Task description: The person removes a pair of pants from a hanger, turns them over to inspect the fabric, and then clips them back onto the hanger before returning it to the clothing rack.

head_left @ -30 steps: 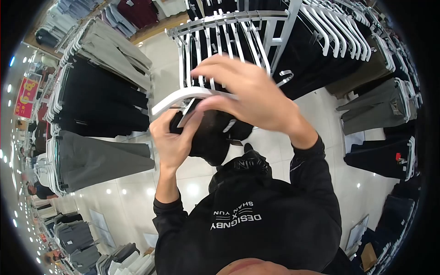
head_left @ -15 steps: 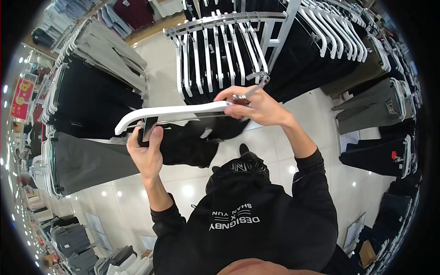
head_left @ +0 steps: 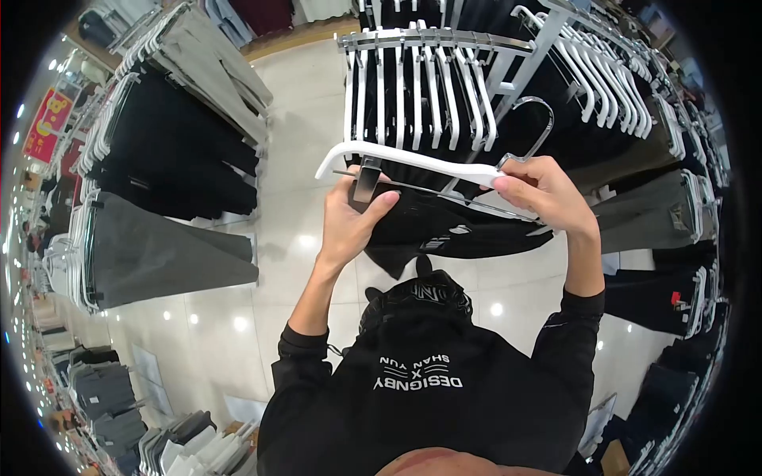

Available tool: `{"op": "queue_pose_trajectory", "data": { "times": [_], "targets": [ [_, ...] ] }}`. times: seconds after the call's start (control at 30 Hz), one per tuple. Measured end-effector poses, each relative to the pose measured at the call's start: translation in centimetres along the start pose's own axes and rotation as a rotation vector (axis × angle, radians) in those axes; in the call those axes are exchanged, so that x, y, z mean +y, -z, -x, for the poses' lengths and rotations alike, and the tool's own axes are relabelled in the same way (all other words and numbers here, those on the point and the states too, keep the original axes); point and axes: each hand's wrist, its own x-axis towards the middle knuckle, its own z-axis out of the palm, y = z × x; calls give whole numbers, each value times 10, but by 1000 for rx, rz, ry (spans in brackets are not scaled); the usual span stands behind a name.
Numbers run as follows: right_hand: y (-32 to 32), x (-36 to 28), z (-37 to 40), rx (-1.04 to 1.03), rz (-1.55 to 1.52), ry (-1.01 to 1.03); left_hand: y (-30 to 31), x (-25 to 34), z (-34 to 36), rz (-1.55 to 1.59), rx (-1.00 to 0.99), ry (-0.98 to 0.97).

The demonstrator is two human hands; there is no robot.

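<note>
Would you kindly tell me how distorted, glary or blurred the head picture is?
Head view: strong fisheye, black corners, racks bowing near the rim; lamp glare spots on the glossy floor; white hanger, left hand and right hand sharp.

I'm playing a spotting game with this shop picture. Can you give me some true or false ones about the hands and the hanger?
1. The hanger is white. True.
2. The left hand pinches a metal clip on the hanger. True.
3. The right hand is empty. False: its fingers grip the hanger's end, beside the hook.
4. The clothes on the hanger are red. False: they are black.
5. The rack behind the hands holds more white hangers. True.
</note>
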Motion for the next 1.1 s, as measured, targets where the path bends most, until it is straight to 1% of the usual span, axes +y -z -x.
{"op": "queue_pose_trajectory", "data": {
  "times": [0.13, 0.27, 0.33, 0.37, 0.4, 0.47, 0.5, 0.53, 0.6, 0.63, 0.67, 0.73, 0.77, 0.87, 0.9, 0.97, 1.0, 1.03, 1.07, 1.1],
  "targets": [
    [4, -8, 19, 85, 49, -27, -10, -26, -13, 58, -132, 13],
    [6, -20, 30, 148, 92, -45, -10, -25, -25, 140, -224, -6],
    [1, -21, 54, 226, 138, -89, -19, -36, -27, 242, -298, 7],
    [0, -21, 65, 282, 117, -109, -22, -49, -31, 211, -365, -16],
    [6, -21, 75, 297, 108, -126, -31, -42, -32, 317, -413, 84],
    [12, -31, 86, 395, 119, -163, -47, -37, -43, 357, -465, 20],
    [14, -33, 89, 429, 145, -194, -51, -42, -49, 347, -472, -8],
    [15, -31, 90, 438, 178, -200, -52, -41, -55, 372, -502, 49],
    [13, -33, 82, 441, 218, -161, -52, -51, -67, 310, -476, -3],
    [12, -31, 80, 460, 210, -180, -54, -56, -72, 290, -450, -41],
    [13, -30, 82, 460, 173, -204, -53, -57, -78, 153, -452, -67],
    [14, -26, 89, 466, 94, -250, -61, -64, -85, 76, -400, -103],
    [15, -18, 97, 477, 30, -251, -65, -68, -89, -32, -368, -174],
    [16, -12, 108, 467, -135, -349, -71, -77, -91, -36, -331, -100],
    [14, -7, 114, 472, -189, -332, -74, -84, -92, -20, -348, -88],
    [10, 6, 128, 450, -300, -370, -80, -89, -92, -24, -365, -61],
    [6, 11, 128, 441, -358, -392, -82, -87, -91, -42, -365, -79],
    [1, 11, 124, 418, -438, -369, -82, -84, -90, -44, -362, -77],
    [-6, 0, 121, 473, -478, -388, -84, -80, -88, -34, -372, -71],
    [-4, 6, 115, 452, -504, -377, -85, -78, -90, -45, -367, -73]
  ]
}}
